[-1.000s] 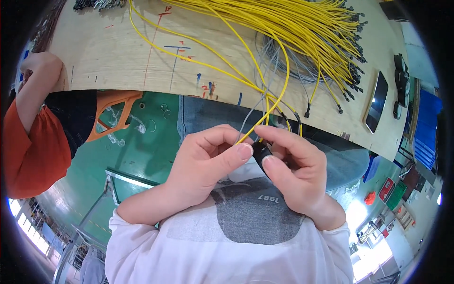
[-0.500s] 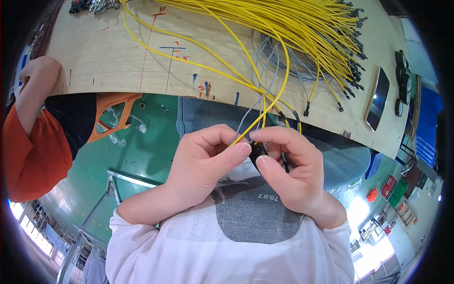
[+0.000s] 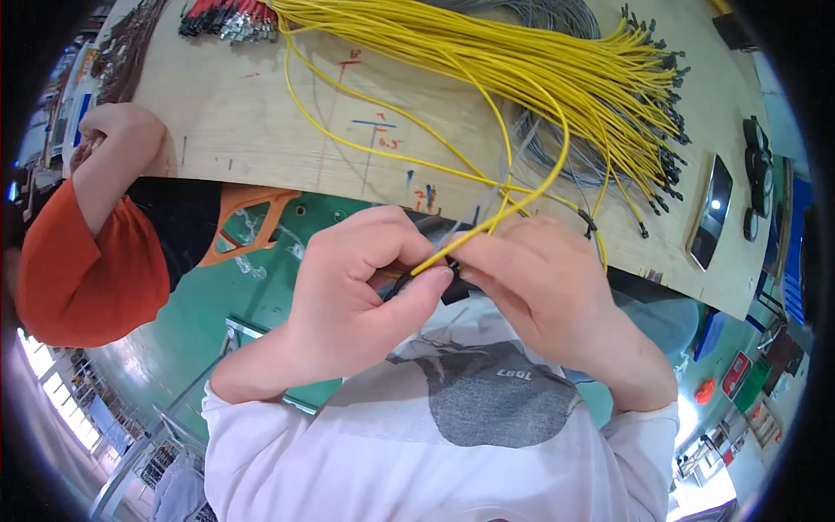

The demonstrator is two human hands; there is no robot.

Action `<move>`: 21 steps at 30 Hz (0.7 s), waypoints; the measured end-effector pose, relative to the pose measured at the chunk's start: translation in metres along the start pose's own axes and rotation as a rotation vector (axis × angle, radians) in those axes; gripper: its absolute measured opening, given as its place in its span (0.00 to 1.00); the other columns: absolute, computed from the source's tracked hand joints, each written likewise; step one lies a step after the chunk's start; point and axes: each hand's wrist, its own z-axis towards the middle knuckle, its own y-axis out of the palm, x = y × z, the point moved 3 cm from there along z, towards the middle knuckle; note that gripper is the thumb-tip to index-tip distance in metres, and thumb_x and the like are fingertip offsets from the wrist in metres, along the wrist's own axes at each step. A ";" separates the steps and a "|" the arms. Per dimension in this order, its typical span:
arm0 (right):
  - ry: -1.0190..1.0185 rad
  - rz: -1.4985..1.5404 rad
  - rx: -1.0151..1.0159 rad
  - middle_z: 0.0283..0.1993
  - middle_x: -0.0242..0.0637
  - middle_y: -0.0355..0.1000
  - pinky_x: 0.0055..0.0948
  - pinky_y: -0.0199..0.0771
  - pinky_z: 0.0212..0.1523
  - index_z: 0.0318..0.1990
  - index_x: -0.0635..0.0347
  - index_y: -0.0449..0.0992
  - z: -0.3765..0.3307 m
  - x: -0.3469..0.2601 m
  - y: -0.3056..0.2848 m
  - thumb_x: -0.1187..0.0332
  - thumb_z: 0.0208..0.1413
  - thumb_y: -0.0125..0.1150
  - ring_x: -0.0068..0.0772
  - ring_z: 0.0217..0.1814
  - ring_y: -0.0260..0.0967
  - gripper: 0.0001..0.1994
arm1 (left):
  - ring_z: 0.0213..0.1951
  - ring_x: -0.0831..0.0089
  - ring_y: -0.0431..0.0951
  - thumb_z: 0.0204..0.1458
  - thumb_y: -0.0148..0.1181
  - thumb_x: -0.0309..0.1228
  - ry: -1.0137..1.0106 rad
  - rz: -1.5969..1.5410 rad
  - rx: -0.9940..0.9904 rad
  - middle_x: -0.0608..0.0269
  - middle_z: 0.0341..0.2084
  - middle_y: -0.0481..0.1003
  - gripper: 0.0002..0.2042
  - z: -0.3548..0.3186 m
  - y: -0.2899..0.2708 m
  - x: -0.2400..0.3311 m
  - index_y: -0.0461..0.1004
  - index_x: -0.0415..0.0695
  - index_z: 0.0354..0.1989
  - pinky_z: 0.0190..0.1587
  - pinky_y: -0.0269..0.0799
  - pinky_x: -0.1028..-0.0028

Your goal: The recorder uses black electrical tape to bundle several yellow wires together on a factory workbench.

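My left hand (image 3: 361, 287) and my right hand (image 3: 544, 291) meet close to my chest, just below the edge of a wooden workbench (image 3: 261, 113). Between the fingertips of both hands sits a small black connector (image 3: 448, 280), mostly hidden. A yellow wire (image 3: 522, 196) runs from the connector up onto the bench, pinched at its lower end by my left thumb and forefinger. A large bundle of yellow wires (image 3: 522, 61) with black ends lies fanned across the bench.
A person in an orange sleeve (image 3: 83, 270) leans an elbow on the bench at the left. Red-tipped terminals (image 3: 222, 17) lie at the top, grey wires (image 3: 557, 143) under the yellow ones. A phone (image 3: 711, 213) and black parts (image 3: 755, 170) rest at the right. An orange plastic frame (image 3: 243, 222) shows below the bench.
Both hands stay together on the connector; my fingers have shifted slightly and the yellow wire now points into the connector between them.
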 end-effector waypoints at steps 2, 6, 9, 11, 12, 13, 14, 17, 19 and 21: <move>-0.057 -0.030 0.040 0.23 0.32 0.62 0.31 0.64 0.30 0.34 0.56 0.71 0.010 -0.002 -0.007 0.73 0.37 0.56 0.35 0.27 0.64 0.12 | 0.21 0.82 0.63 0.41 0.57 0.19 0.045 0.050 -0.010 0.67 0.18 0.65 0.02 0.003 -0.006 0.006 0.70 0.36 0.22 0.20 0.55 0.82; -0.193 -0.040 0.083 0.28 0.34 0.62 0.32 0.65 0.33 0.28 0.58 0.70 0.029 -0.004 -0.020 0.72 0.37 0.57 0.37 0.32 0.63 0.07 | 0.21 0.86 0.63 0.42 0.57 0.20 -0.163 -0.136 -0.003 0.68 0.18 0.66 0.02 0.016 -0.013 0.007 0.71 0.35 0.22 0.21 0.57 0.83; -0.132 0.000 0.059 0.31 0.38 0.66 0.33 0.62 0.36 0.30 0.61 0.72 0.037 -0.001 -0.020 0.75 0.40 0.62 0.42 0.34 0.63 0.08 | 0.23 0.89 0.64 0.46 0.56 0.20 -0.177 -0.298 0.021 0.69 0.21 0.69 0.03 0.024 -0.016 0.005 0.71 0.35 0.29 0.23 0.59 0.85; -0.087 0.054 -0.009 0.31 0.37 0.67 0.34 0.62 0.37 0.29 0.61 0.71 0.042 0.004 -0.022 0.73 0.43 0.59 0.41 0.34 0.64 0.05 | 0.24 0.88 0.65 0.46 0.56 0.19 -0.100 -0.354 0.027 0.68 0.21 0.69 0.05 0.029 -0.019 0.003 0.71 0.36 0.33 0.24 0.61 0.84; -0.040 0.118 -0.080 0.30 0.37 0.68 0.35 0.62 0.39 0.27 0.61 0.70 0.045 0.005 -0.021 0.71 0.46 0.56 0.39 0.34 0.66 0.04 | 0.24 0.86 0.66 0.46 0.56 0.19 0.036 -0.222 0.013 0.67 0.22 0.70 0.05 0.030 -0.022 0.004 0.71 0.37 0.32 0.24 0.62 0.83; -0.044 0.116 -0.085 0.30 0.37 0.68 0.35 0.62 0.39 0.27 0.61 0.70 0.048 0.006 -0.023 0.71 0.46 0.56 0.39 0.34 0.66 0.04 | 0.25 0.84 0.68 0.46 0.56 0.19 0.169 -0.088 0.000 0.67 0.22 0.71 0.05 0.030 -0.023 0.005 0.72 0.38 0.32 0.25 0.63 0.82; -0.010 0.174 -0.128 0.29 0.37 0.68 0.35 0.62 0.39 0.28 0.61 0.70 0.050 0.007 -0.023 0.71 0.47 0.56 0.40 0.33 0.66 0.04 | 0.24 0.76 0.70 0.43 0.57 0.18 0.209 -0.041 0.016 0.64 0.23 0.72 0.07 0.030 -0.024 0.003 0.72 0.39 0.31 0.24 0.64 0.78; 0.041 0.232 -0.195 0.27 0.38 0.68 0.34 0.61 0.38 0.28 0.62 0.70 0.054 0.012 -0.025 0.71 0.48 0.55 0.43 0.32 0.65 0.05 | 0.23 0.78 0.69 0.38 0.61 0.16 0.379 0.208 -0.117 0.64 0.20 0.70 0.09 0.035 -0.030 0.014 0.74 0.40 0.30 0.24 0.62 0.81; 0.045 0.241 -0.223 0.27 0.39 0.68 0.34 0.61 0.38 0.28 0.63 0.70 0.058 0.011 -0.027 0.71 0.48 0.55 0.43 0.31 0.65 0.04 | 0.22 0.73 0.69 0.34 0.63 0.17 0.363 0.215 -0.061 0.62 0.20 0.71 0.09 0.033 -0.028 0.011 0.75 0.41 0.27 0.21 0.63 0.79; 0.057 0.239 -0.258 0.27 0.39 0.68 0.34 0.60 0.38 0.28 0.62 0.70 0.061 0.010 -0.028 0.71 0.48 0.54 0.43 0.31 0.65 0.04 | 0.21 0.72 0.69 0.33 0.65 0.20 0.475 0.380 0.030 0.63 0.20 0.72 0.09 0.031 -0.028 0.010 0.75 0.41 0.27 0.19 0.63 0.77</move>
